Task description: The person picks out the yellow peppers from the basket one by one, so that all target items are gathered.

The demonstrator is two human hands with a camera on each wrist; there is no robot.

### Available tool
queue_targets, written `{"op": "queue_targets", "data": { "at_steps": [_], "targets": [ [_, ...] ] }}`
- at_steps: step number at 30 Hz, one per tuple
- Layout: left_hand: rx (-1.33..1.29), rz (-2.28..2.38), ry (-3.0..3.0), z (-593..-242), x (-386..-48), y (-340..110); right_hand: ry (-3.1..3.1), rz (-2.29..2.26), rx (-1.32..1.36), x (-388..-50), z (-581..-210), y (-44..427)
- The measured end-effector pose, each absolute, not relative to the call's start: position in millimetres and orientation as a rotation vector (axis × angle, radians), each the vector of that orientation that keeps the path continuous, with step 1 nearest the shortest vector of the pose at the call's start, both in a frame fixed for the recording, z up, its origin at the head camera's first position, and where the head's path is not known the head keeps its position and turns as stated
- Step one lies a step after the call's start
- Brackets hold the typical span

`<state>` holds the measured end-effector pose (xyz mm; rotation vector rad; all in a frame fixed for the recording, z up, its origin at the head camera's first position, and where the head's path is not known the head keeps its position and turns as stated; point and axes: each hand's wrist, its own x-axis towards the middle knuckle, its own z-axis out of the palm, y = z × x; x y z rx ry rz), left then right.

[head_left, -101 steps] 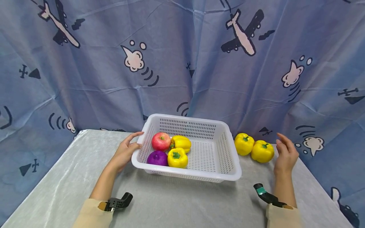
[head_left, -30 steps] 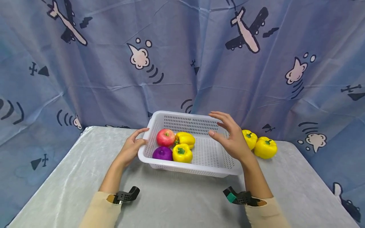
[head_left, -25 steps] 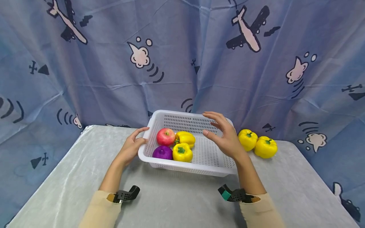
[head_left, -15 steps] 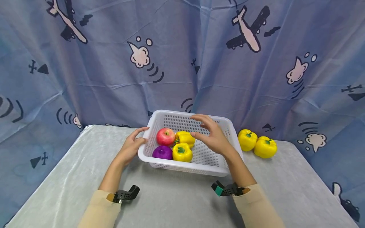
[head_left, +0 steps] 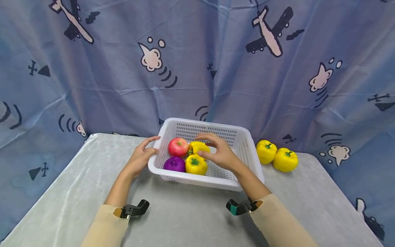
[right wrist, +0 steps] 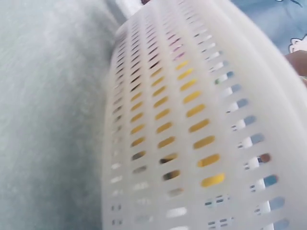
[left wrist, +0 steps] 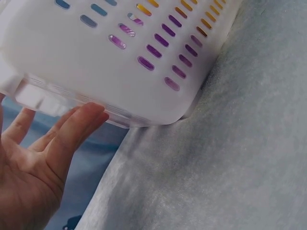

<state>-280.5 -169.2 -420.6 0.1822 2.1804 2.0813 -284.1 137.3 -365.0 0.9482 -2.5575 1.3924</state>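
A white perforated basket (head_left: 213, 182) stands on the table. On its left side lie a red apple (head_left: 178, 147), a round purple vegetable (head_left: 174, 164) and two yellow bell peppers, one upright in front (head_left: 196, 165) and one on its side behind (head_left: 197, 146). My left hand (head_left: 138, 161) touches the basket's left rim with thumb and fingertips; the left wrist view shows its thumb (left wrist: 79, 127) fairly straight against the rim. Above the basket's inside, my right hand (head_left: 221, 155) has thumb and fingers spread over the right side of the lying pepper. Whether they touch it cannot be told.
Two more yellow bell peppers (head_left: 266, 151) sit on the table just right of the basket. A pale cloth (head_left: 185, 219) covers the table. Directly behind hangs a blue curtain (head_left: 191, 82) with printed airplanes.
My right hand was beside the outside peppers, then came over the basket and moved left and slightly down to the lying pepper. The left hand keeps touching the rim.
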Motion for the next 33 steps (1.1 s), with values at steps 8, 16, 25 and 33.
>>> {"op": "queue_targets", "data": {
  "at_steps": [8,16,25,33],
  "targets": [
    [0.159,2.081,2.172,-423,-278,-171,-2.676,1.311,1.04,-286,-377,136],
    [0.162,2.085,2.164,-421,-279,-171,-2.771,1.237,1.016,-286,-378,137],
    [0.202,2.085,2.173,-418,-277,-170,-2.85,1.184,1.021,-288,-380,135],
    [0.202,2.08,2.176,-418,-277,-169,-2.914,1.163,1.035,-287,-380,134]
  ]
}}
